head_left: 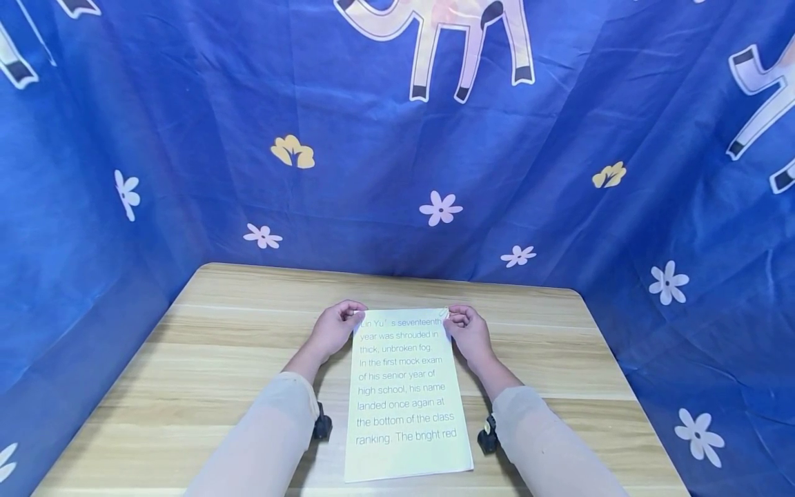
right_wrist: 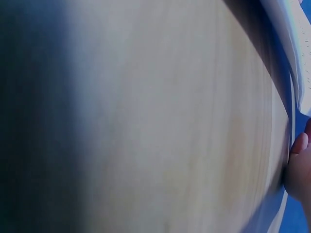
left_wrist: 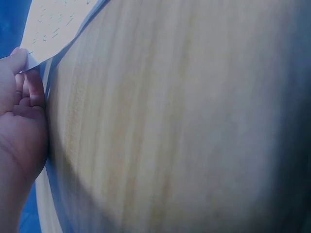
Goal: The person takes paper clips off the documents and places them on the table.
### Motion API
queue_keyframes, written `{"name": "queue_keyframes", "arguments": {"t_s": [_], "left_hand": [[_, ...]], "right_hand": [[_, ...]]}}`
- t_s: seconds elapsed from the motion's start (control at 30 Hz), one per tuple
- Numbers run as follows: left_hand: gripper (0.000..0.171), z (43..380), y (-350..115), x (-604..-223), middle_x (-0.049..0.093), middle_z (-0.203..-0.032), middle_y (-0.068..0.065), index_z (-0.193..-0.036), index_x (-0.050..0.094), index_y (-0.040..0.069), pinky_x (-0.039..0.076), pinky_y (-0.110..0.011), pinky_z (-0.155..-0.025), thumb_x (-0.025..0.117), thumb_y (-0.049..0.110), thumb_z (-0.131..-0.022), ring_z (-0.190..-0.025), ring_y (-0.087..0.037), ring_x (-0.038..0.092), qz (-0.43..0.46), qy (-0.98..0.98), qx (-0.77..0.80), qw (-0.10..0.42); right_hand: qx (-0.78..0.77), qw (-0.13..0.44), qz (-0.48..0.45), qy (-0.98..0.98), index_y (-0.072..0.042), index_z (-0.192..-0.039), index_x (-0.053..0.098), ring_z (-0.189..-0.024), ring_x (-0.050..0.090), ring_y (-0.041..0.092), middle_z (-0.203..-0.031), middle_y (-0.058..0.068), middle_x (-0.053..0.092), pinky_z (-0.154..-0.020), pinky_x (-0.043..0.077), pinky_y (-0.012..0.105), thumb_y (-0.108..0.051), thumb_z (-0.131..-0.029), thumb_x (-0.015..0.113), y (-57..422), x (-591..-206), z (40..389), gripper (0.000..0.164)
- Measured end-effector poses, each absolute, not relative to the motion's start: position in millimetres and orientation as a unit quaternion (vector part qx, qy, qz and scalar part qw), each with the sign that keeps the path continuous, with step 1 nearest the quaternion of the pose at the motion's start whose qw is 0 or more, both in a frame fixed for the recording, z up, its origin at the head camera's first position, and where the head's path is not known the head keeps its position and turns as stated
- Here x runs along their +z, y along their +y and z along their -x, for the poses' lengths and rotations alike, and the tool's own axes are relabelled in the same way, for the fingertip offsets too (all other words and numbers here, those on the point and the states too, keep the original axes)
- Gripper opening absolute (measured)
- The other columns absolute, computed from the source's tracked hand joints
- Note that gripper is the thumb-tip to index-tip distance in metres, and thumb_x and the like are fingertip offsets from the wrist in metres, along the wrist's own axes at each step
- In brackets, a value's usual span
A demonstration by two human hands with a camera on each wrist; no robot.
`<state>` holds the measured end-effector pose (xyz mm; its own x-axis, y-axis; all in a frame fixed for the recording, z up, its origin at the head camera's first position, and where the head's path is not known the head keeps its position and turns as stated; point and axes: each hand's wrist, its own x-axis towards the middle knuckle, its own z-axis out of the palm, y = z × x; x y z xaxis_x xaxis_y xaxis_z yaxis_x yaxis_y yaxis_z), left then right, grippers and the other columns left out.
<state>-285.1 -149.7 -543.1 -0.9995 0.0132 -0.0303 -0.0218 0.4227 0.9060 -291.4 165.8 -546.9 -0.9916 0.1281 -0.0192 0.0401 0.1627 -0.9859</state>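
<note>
A thin stack of printed paper (head_left: pixel 406 452) lies upright to the viewer in the middle of the table, with large lines of English text. A paper clip (head_left: pixel 444 312) sits on its top right corner. My left hand (head_left: pixel 335 328) pinches the top left corner between thumb and fingers; the left wrist view shows this hand (left_wrist: pixel 22 116) with the paper (left_wrist: pixel 56 29) lifted at that corner. At the top right corner, beside the clip, my right hand (head_left: pixel 470 337) grips the paper's edge with curled fingers. Only part of that hand (right_wrist: pixel 300 167) shows in the right wrist view.
The wooden table (head_left: pixel 205 386) has rounded far corners. A blue curtain (head_left: pixel 373 172) with flowers and animal figures hangs close behind it and along both sides. Dark wrist devices (head_left: pixel 321 424) sit at both sleeve cuffs.
</note>
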Motion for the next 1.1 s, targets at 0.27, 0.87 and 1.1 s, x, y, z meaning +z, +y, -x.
{"name": "queue_keyframes", "arguments": {"t_s": [0.27,0.87,1.1], "left_hand": [[0.020,286,-149,-541,0.065,-0.099,-0.001,-0.124,0.076,0.015,0.048,-0.032,-0.084,0.066,0.022,-0.108,-0.091,-0.018,0.058,-0.002,0.847,0.532,0.008],[0.021,285,-150,-542,0.064,-0.101,-0.002,-0.126,0.075,0.017,0.048,-0.033,-0.086,0.066,0.024,-0.109,-0.092,-0.019,0.058,0.002,0.858,0.514,0.005],[0.020,285,-149,-542,0.065,-0.101,-0.003,-0.125,0.076,0.018,0.048,-0.034,-0.087,0.067,0.024,-0.109,-0.093,-0.019,0.059,0.006,0.857,0.515,0.005]], "right_hand": [[0.653,0.038,0.064,-0.754,0.001,-0.126,0.068,-0.084,0.065,0.002,-0.101,0.010,0.076,-0.076,0.054,0.012,0.003,-0.096,0.075,168,-544,290,0.031],[0.610,0.065,0.008,-0.790,0.009,-0.127,0.067,-0.086,0.061,0.008,-0.105,0.016,0.073,-0.073,0.053,0.013,0.005,-0.092,0.074,181,-539,289,0.035],[0.585,0.069,-0.015,-0.808,0.009,-0.126,0.067,-0.086,0.063,0.007,-0.107,0.015,0.074,-0.071,0.052,0.011,0.004,-0.092,0.074,185,-533,284,0.035]]}}
